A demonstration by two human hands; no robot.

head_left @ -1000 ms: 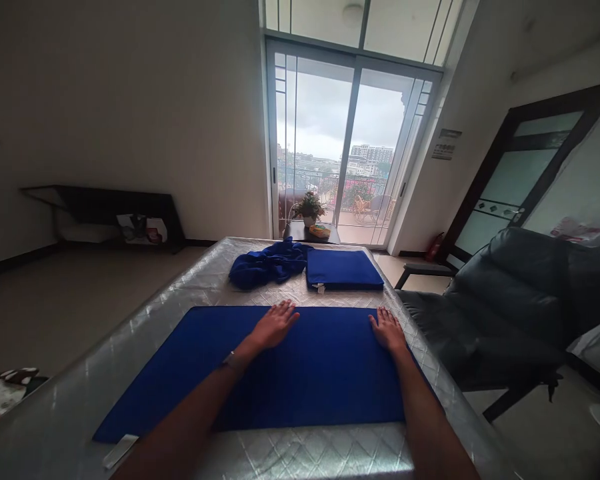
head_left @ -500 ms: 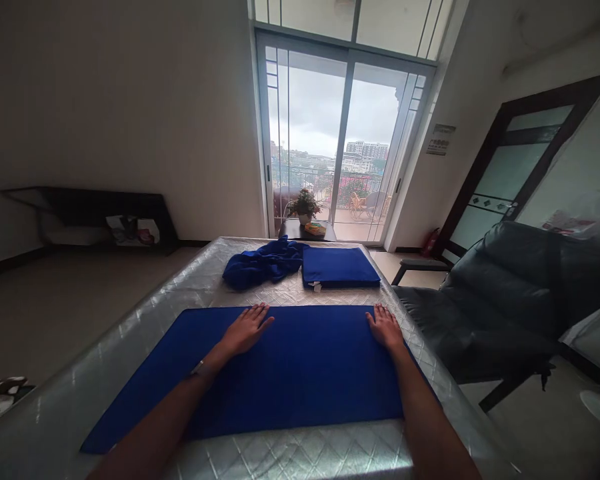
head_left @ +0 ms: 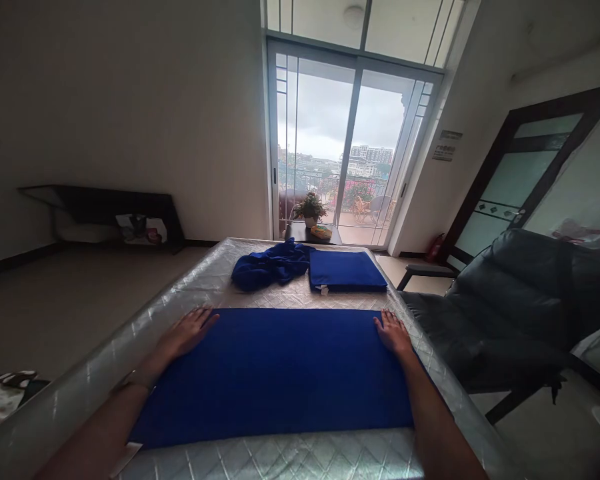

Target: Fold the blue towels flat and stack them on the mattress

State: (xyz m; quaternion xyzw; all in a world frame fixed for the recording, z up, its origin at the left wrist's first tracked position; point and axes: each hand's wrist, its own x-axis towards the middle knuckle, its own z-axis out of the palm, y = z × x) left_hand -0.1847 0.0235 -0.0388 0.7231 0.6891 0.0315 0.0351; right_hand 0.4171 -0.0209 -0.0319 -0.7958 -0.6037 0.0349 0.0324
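A blue cloth (head_left: 285,373) lies flat and smooth across the quilted mattress (head_left: 280,460) in front of me. My left hand (head_left: 187,331) rests at its far left corner, palm down with the fingers stretched out. At the far right corner my right hand (head_left: 394,331) lies flat on the cloth, fingers extended. Beyond the cloth sits a neatly folded blue cloth stack (head_left: 347,272) with a small white tag at its front edge. A crumpled blue cloth (head_left: 273,265) is heaped to the left of that stack.
A black recliner chair (head_left: 500,313) stands close along the mattress's right side. Past the far end are a small dark table (head_left: 300,234) with a potted plant (head_left: 310,208) and a sliding glass door (head_left: 353,147). A dark bench-like piece (head_left: 115,207) is by the left wall.
My left hand has slid left along the cloth's far edge to its corner. My right hand stays on the right corner. The view has shifted slightly.
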